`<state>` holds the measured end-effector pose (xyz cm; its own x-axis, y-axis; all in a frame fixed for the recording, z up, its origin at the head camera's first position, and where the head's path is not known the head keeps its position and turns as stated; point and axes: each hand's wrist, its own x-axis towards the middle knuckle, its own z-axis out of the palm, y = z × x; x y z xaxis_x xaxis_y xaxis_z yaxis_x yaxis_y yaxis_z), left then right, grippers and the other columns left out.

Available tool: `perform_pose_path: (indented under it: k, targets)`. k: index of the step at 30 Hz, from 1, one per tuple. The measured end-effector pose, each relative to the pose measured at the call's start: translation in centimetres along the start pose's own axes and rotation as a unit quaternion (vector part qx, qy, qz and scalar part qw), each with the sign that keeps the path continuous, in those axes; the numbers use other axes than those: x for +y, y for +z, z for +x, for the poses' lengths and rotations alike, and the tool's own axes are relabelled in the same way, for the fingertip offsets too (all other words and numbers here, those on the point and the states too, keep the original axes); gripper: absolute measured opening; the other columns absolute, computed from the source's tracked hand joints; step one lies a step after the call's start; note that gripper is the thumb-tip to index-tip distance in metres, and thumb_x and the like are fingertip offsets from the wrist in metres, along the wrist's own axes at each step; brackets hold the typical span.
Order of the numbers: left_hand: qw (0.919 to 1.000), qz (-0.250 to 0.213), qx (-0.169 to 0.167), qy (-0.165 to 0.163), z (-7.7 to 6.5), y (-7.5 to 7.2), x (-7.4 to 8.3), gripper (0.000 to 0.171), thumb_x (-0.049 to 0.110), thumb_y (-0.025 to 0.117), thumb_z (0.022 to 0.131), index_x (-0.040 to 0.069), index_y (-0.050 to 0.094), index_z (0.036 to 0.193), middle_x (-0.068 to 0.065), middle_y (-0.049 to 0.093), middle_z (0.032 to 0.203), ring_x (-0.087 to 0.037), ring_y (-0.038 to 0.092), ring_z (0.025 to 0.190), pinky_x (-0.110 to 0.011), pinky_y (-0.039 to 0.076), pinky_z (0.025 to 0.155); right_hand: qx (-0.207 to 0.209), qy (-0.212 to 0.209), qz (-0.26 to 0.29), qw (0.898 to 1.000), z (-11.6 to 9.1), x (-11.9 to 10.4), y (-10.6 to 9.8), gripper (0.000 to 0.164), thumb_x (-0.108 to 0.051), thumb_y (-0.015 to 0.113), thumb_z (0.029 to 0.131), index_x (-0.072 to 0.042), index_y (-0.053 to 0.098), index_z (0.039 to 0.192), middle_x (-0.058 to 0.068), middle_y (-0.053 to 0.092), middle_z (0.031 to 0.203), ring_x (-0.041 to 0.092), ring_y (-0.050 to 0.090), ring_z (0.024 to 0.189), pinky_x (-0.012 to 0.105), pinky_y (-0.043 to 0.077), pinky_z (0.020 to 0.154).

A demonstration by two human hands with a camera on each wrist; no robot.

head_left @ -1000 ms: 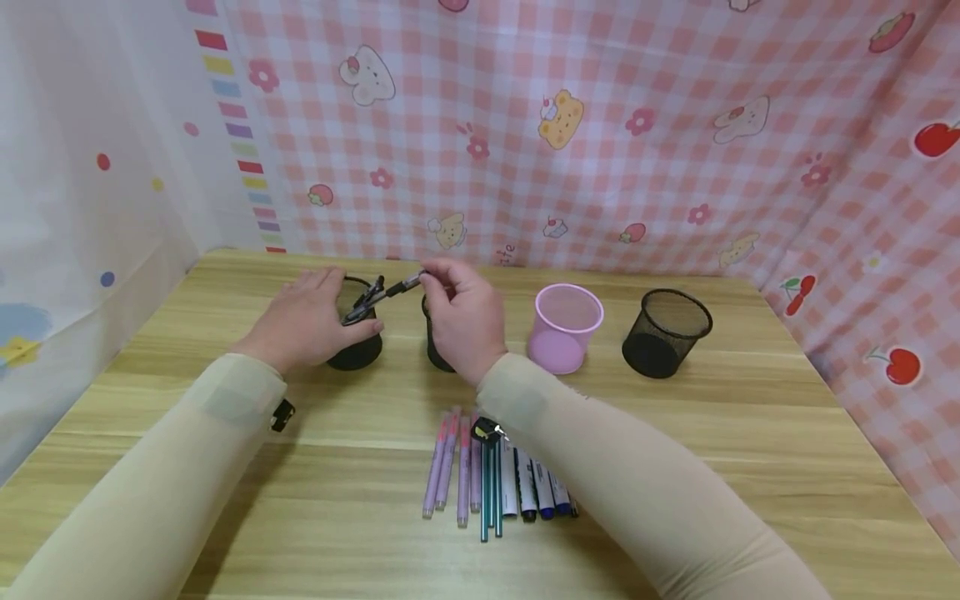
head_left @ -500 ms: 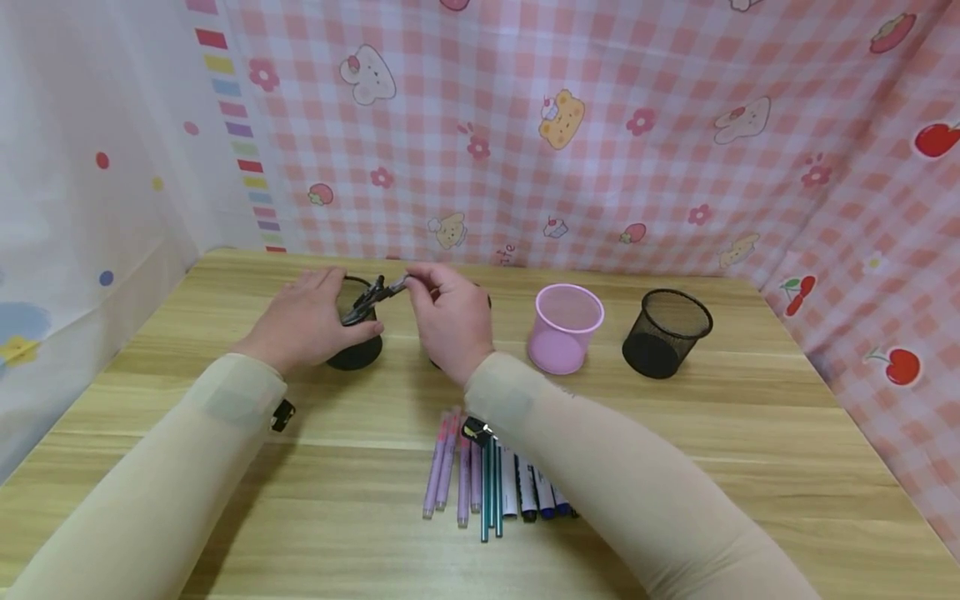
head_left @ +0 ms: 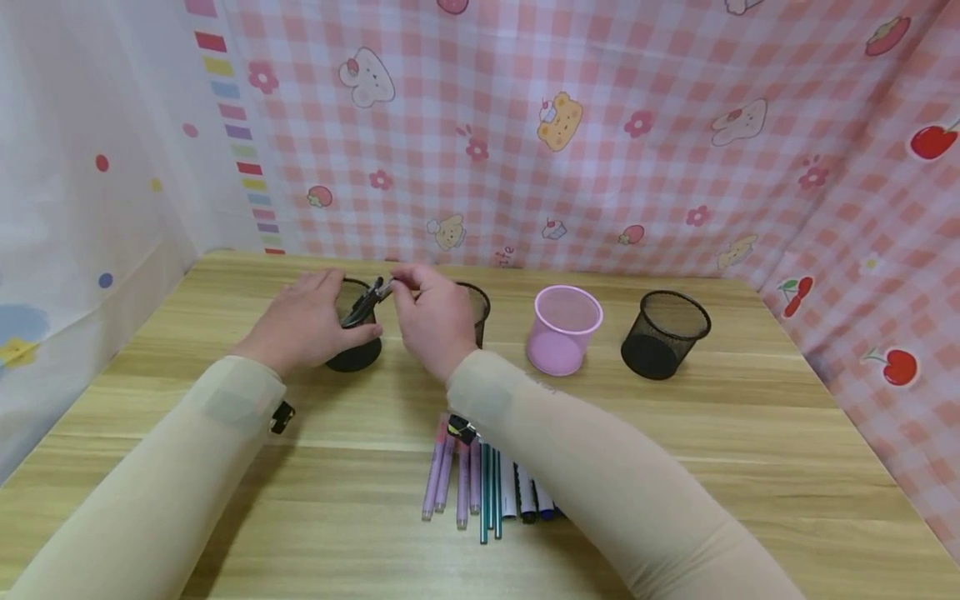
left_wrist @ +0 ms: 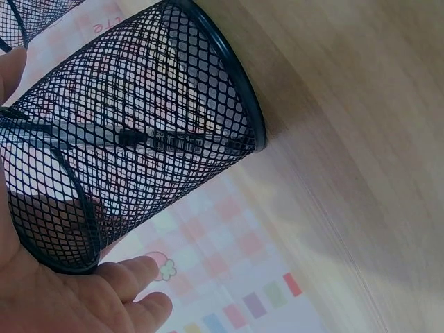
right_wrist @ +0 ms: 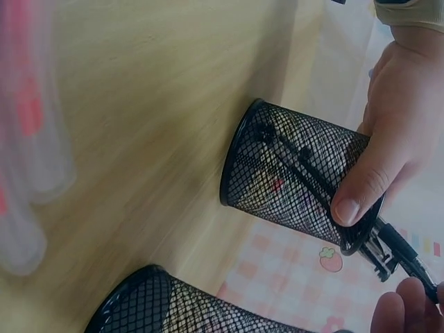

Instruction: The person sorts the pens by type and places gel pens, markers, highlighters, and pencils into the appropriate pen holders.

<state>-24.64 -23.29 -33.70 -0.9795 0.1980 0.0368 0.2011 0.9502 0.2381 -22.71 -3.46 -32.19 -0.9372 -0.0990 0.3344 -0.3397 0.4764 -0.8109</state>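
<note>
At the far left of the head view stands a black mesh pen holder [head_left: 354,358]. My left hand [head_left: 303,325] grips it near the rim, with the thumb on the near side, as the right wrist view shows too. Several dark pens [head_left: 362,307] lean in the holder [right_wrist: 298,180], tops out past the rim. Just right of the rim, my right hand [head_left: 435,317] pinches the end of a black clear-barrelled pen [right_wrist: 409,257], which slants down toward the holder's mouth. Through the mesh in the left wrist view, a pen [left_wrist: 104,135] runs lengthwise inside the holder [left_wrist: 173,83].
A second black mesh holder [head_left: 480,312] stands partly behind my right hand. Farther right are a pink holder [head_left: 564,333] and another black holder [head_left: 663,337]. On the table nearer me lie purple pens [head_left: 442,479], teal pencils [head_left: 487,500] and markers [head_left: 527,500], partly under the right sleeve.
My right hand has moved left and slightly down toward the leftmost holder, bringing the pinched pen farther into its mouth. The left hand and the holder have stayed put.
</note>
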Motion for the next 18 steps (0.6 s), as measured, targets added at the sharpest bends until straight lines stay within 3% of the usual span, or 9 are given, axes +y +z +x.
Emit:
perform_pose_path:
  k: [5,12,18]
  targets:
    - [1.0,0.001,0.002,0.003,-0.1,0.0,0.1,0.107,0.072,0.061,0.093,-0.007,0.031,0.159,-0.032,0.034,0.164,-0.05,0.03,0.153,-0.069,0.024,0.124,-0.006,-0.008,-0.017,1.0,0.1,-0.3,0.8,0.022,-0.023,0.064,0.107,-0.015,0.077,0.122,-0.001,0.08,0.116,0.012,0.076,0.093,0.026,0.058,0.074]
    - [1.0,0.001,0.0,0.003,-0.2,0.0,0.1,0.11,0.075,0.059,0.093,-0.007,0.03,0.159,-0.032,0.033,0.165,-0.05,0.029,0.154,-0.07,0.024,0.124,-0.028,-0.008,-0.055,0.998,0.2,-0.6,1.7,0.02,-0.023,0.063,0.108,-0.016,0.078,0.119,-0.004,0.081,0.113,0.01,0.075,0.097,0.027,0.06,0.083]
    - [0.9999,0.007,-0.007,-0.002,0.0,0.1,0.1,0.11,0.074,0.057,0.094,-0.007,0.026,0.162,-0.031,0.029,0.167,-0.05,0.026,0.156,-0.07,0.021,0.125,-0.045,-0.021,-0.076,0.996,0.2,-0.6,2.2,0.02,-0.021,0.063,0.107,-0.015,0.078,0.118,-0.003,0.081,0.11,0.009,0.074,0.09,0.023,0.057,0.077]
